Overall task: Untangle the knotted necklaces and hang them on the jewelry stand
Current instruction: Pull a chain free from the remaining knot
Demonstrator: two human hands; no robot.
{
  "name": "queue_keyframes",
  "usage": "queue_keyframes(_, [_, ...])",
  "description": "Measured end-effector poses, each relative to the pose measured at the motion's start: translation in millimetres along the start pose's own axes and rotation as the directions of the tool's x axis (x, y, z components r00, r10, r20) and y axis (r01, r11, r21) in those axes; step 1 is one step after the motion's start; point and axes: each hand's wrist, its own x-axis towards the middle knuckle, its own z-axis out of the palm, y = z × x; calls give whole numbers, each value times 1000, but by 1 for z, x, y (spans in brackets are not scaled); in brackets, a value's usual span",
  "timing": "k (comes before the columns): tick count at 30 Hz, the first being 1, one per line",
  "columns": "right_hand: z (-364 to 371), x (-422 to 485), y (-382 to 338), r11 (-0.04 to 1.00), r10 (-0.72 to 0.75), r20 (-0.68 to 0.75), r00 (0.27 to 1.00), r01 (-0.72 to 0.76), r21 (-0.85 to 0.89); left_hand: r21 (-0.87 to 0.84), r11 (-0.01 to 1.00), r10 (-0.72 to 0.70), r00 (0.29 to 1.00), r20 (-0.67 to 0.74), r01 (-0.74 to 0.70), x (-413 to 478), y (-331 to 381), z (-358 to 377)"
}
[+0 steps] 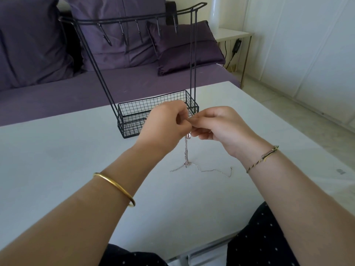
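**Left hand (pixel 165 121) and right hand (pixel 217 125) pinching the knotted necklaces (pixel 186 148)**

Both hands' curled fingertips meet over the chains' upper end, and the grip itself is hidden. The chains hang to the white table (pixel 57 150), with loose ends lying there. The hands partly cover the basket of the black wire jewelry stand (pixel 134 112) behind.

Top of thin silver-and-rose chain necklaces (pixel 186 148) hidden btwn pinching fingertips of left hand (pixel 165 121) & right hand (pixel 217 125). Strand count where they hang: can't tell, too fine. Small lump low on the chains, just above white tabletop (pixel 76 150): knot or pendant, too small to say. Front right corner of black wire jewelry stand w/ mesh basket (pixel 153 96) covered by left hand. Left forearm (pixel 76 208) & right forearm (pixel 297 189) cut off at bottom corners. Purple fabric sofa (pixel 38 54) runs out at left edge. Tall white object (pixel 216 12) at back cropped at top, can't ID. Tiny grey mark (pixel 341 171) on table far right: blurred.
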Motion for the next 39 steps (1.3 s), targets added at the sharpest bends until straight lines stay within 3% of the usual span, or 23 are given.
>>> queue_keyframes(6, [-2, 1, 1, 1000, 7, -50, 999, -8, -12, -170, 976, -131, 991, 33, 135, 0, -4, -1])
queue_keyframes(14, [3, -1, 2, 998, -43, -63, 997, 40, -49, 82, 995, -48, 999, -11, 48, -1, 3, -2])
queue_keyframes(19, [6, 0, 1, 985, -119, -68, 991, 110, -133, 143, 990, -9, 1000, -21, 12, 0, 4, -1])
queue_keyframes(22, [5, 1, 1, 962, -177, -51, 983, 162, -219, 75, 997, -29, 999, -21, 31, 1, 4, 0])
queue_keyframes(26, [4, 2, 4, 923, -240, -39, 970, 215, -318, -6, 996, -93, 991, 97, 94, 0, 0, 2])
queue_keyframes(32, [7, 4, 1, 1000, -20, -12, 1000, 20, -7, -91, 994, -60, 997, 44, 63, 3, -1, -1])
queue_keyframes(36, [4, 4, 1, 973, -66, 57, 996, 77, -218, -118, 989, -81, 991, 103, 93, 1, -2, -3])
queue_keyframes(39, [4, 5, 1, 974, -94, 44, 995, 101, -205, -209, 961, -152, 977, 147, 181, 2, -3, -5])
